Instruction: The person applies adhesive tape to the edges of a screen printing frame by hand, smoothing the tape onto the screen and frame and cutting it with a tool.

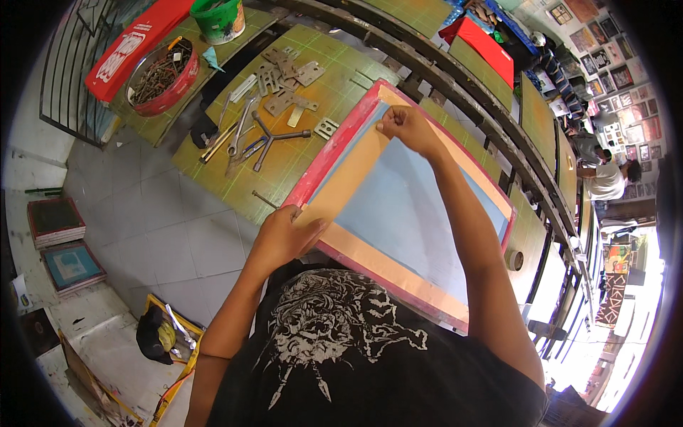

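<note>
A screen-printing frame [337, 154] with red edges, pale blue-grey mesh [398, 213] and tan tape strips [363, 162] along its sides lies at a slant before me. My left hand [288, 238] grips its near-left corner, thumb over the tape. My right hand [402, 127] is closed at the far-left corner, fingertips at the tape; what they pinch is too small to make out. Just beyond, on a green board [206, 178], lie metal plates [288, 78], wrenches [238, 132] and a three-armed socket wrench [270, 139].
A red tub of hardware [163, 78], a green bucket [217, 21] and a red box [128, 50] stand top left. Stacked screens [71, 267] are at left. Metal rails [455, 99] and boards run rightward, where people [605, 178] work near a picture-covered wall.
</note>
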